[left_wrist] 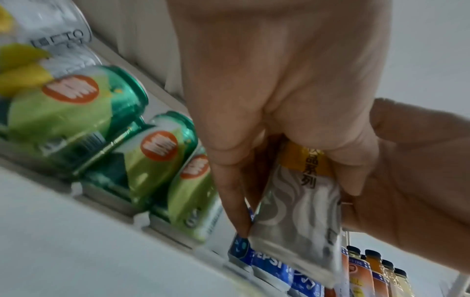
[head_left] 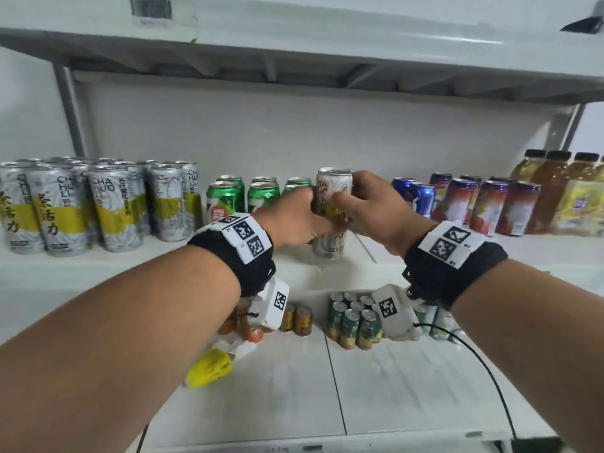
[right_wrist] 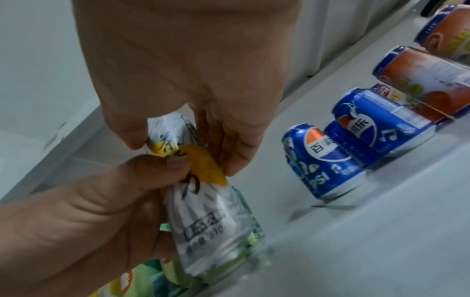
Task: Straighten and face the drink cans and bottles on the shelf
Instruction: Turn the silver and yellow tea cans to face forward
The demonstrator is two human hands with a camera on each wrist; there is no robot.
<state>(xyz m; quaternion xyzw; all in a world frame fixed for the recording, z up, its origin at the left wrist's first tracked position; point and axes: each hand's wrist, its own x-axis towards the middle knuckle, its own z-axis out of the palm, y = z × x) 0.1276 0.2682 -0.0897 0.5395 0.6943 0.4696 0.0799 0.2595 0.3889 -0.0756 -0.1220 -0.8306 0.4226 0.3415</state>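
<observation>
Silver can (head_left: 330, 213) is standing near the front edge of the shelf (head_left: 539, 256), between the green cans (head_left: 248, 196) and blue cans (head_left: 421, 194). Left hand (head_left: 295, 220) and right hand (head_left: 376, 209) are both gripping its middle. It is looking rigid, smooth and probably slippery; gripping the mid-body seems best for turning it.

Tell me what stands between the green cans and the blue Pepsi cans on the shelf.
In the head view, the tall silver-and-yellow can, held by the left hand and the right hand, stands between the green cans and the blue Pepsi cans.
</observation>
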